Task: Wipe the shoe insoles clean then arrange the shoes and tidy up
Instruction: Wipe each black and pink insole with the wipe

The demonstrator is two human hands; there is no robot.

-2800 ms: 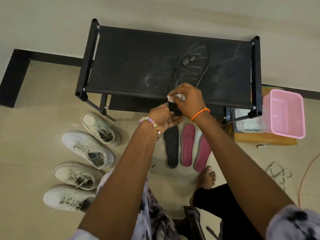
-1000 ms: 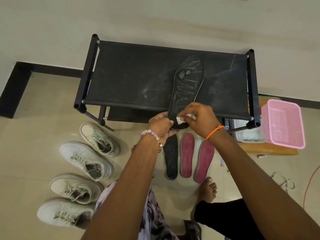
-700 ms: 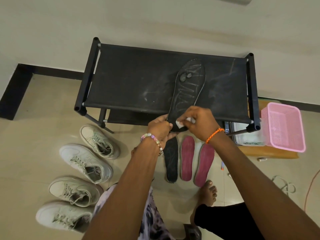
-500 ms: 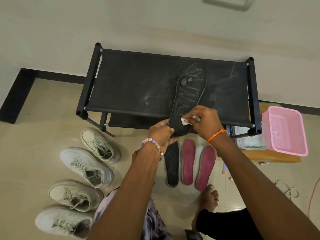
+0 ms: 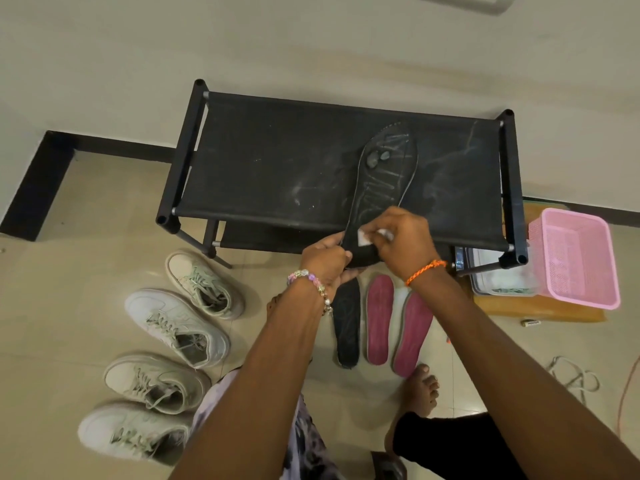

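Note:
A long black insole (image 5: 384,178) lies over the top of the black shoe rack (image 5: 277,161), its heel end hanging past the front edge. My left hand (image 5: 325,263) grips that heel end. My right hand (image 5: 403,242) pinches a small white wipe (image 5: 363,237) and presses it on the insole near the heel. On the floor below lie another black insole (image 5: 346,327) and two pink insoles (image 5: 379,317) side by side. Several white sneakers (image 5: 176,327) stand in a row at the left.
A pink plastic basket (image 5: 578,258) and a clear container (image 5: 498,278) sit on a wooden board at the right of the rack. A cord (image 5: 575,379) lies on the tiled floor at the far right. My bare foot (image 5: 419,389) stands just below the pink insoles.
My right hand has slid the wipe a little up and to the right along the insole's heel part. My left hand keeps its hold on the heel end.

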